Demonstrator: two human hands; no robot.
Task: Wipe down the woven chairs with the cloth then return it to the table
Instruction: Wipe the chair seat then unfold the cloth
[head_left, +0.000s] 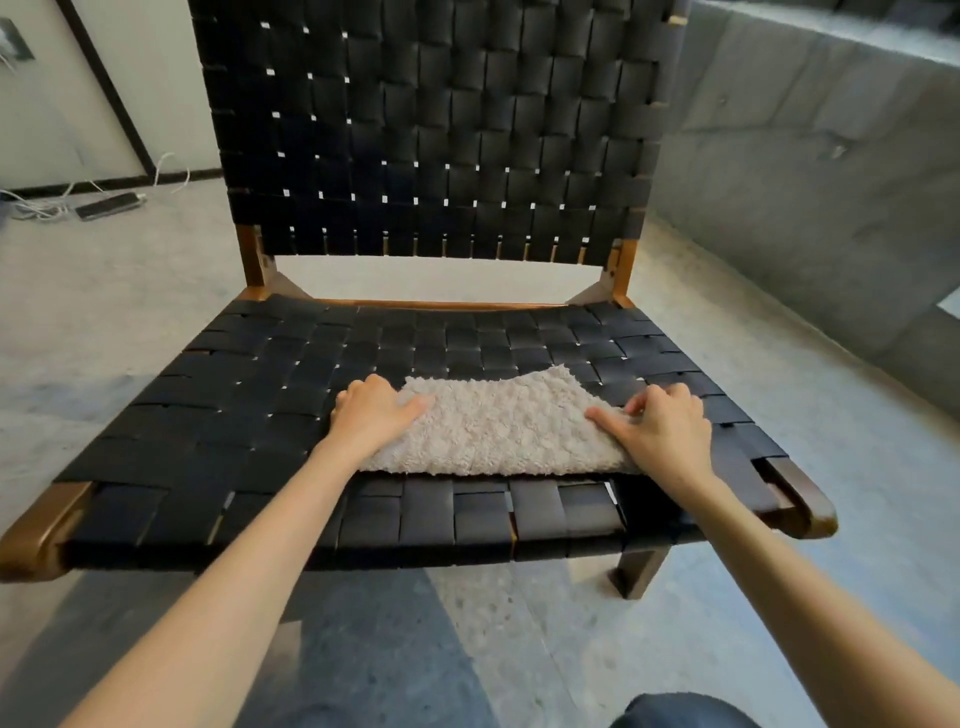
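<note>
A chair with black woven straps and a brown wooden frame (47, 525) stands right in front of me, its seat low and its tall back rising behind. A beige fluffy cloth (498, 426) lies spread on the front middle of the seat. My left hand (376, 410) grips the cloth's left end, thumb on top and fingers curled over its edge. My right hand (662, 421) holds the right end the same way, thumb stretched across the cloth.
A grey upholstered sofa (810, 171) runs along the right side, close to the chair. A power strip (106, 205) with white cables lies on the concrete floor at the far left, by the wall. My knee (685, 712) shows at the bottom edge.
</note>
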